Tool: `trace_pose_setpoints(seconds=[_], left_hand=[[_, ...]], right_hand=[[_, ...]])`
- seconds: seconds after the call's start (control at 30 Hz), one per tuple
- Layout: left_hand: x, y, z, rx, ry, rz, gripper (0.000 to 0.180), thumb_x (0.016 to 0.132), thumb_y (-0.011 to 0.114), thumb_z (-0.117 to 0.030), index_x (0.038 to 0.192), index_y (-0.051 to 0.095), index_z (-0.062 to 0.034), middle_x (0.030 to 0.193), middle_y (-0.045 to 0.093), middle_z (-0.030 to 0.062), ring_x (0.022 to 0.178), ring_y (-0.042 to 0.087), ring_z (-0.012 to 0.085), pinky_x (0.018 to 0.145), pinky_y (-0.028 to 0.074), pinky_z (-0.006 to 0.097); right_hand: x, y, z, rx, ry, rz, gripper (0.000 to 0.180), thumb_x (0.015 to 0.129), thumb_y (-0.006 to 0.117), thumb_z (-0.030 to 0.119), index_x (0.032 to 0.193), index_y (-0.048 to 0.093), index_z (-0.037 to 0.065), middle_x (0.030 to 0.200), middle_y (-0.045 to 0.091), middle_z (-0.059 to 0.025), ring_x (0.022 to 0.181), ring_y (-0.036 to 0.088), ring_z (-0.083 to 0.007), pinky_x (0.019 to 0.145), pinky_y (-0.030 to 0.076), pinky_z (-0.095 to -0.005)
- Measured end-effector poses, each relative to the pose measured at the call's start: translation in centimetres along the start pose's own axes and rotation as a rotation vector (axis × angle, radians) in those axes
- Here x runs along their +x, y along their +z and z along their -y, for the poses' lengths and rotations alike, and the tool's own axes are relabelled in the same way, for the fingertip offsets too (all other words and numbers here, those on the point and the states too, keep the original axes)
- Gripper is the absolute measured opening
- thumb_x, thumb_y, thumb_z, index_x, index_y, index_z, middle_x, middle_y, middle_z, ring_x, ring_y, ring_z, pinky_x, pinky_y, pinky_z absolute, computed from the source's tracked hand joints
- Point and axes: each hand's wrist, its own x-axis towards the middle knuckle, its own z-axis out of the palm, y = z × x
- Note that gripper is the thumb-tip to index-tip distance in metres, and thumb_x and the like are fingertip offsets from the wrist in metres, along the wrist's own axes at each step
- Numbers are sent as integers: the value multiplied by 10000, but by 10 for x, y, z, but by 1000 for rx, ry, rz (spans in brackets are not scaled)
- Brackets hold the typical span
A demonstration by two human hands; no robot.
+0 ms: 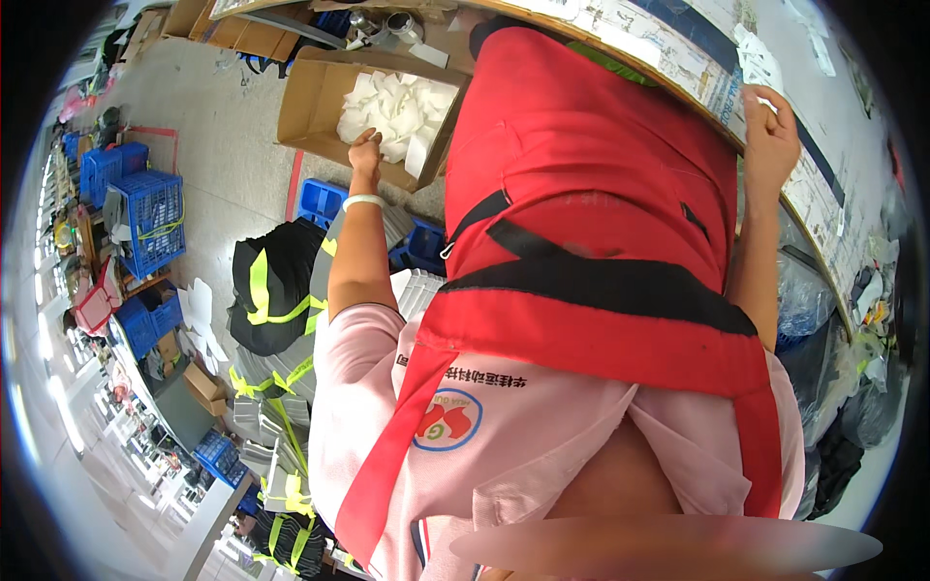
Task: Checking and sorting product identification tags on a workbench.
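My left hand (365, 157) is at the near wall of a cardboard box (310, 97), its fingers curled closed. Whether anything is in them is hidden. A heap of thin white cut pieces (402, 111) fills the box, right beside those fingers. At the worktable (668, 48) on the right, my right hand (772, 140) is raised over the edge with bent fingers. Its fingertips meet the lower end of a crumpled white piece (759, 60), which they appear to pinch.
Blue plastic crates (145, 225) stand on the floor at the left. Stacks of dark and grey pieces tied with yellow-green strips (260, 290) lie by my left arm. Bagged materials (804, 295) sit below the table at the right. A red apron (601, 145) covers my lap.
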Motion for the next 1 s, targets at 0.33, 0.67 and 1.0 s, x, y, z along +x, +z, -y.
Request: trace_pose_setpoints(seconds=[0.33, 0.67, 1.0], left_hand=[[-121, 139, -172, 6, 505, 402, 194, 877, 664, -174, 881, 703, 17, 748, 662, 37, 658, 612, 98, 610, 501, 235], [-98, 261, -287, 479, 878, 320, 473, 705, 790, -349, 996, 690, 10, 689, 653, 45, 630, 611, 147, 649, 500, 277], [-99, 234, -298, 104, 657, 437, 179, 794, 710, -62, 937, 687, 43, 747, 654, 12, 656, 554, 61, 604, 436, 194]], right_hand=[[-26, 26, 7, 179, 164, 176, 85, 910, 595, 96, 929, 642, 28, 692, 556, 79, 603, 399, 21, 531, 311, -146], [-24, 45, 0, 89, 105, 401, 123, 896, 620, 129, 877, 636, 9, 638, 508, 36, 591, 407, -24, 542, 340, -195], [-15, 55, -12, 120, 162, 541, 132, 894, 625, 135, 910, 635, 4, 675, 544, 14, 605, 432, -34, 556, 367, -200]])
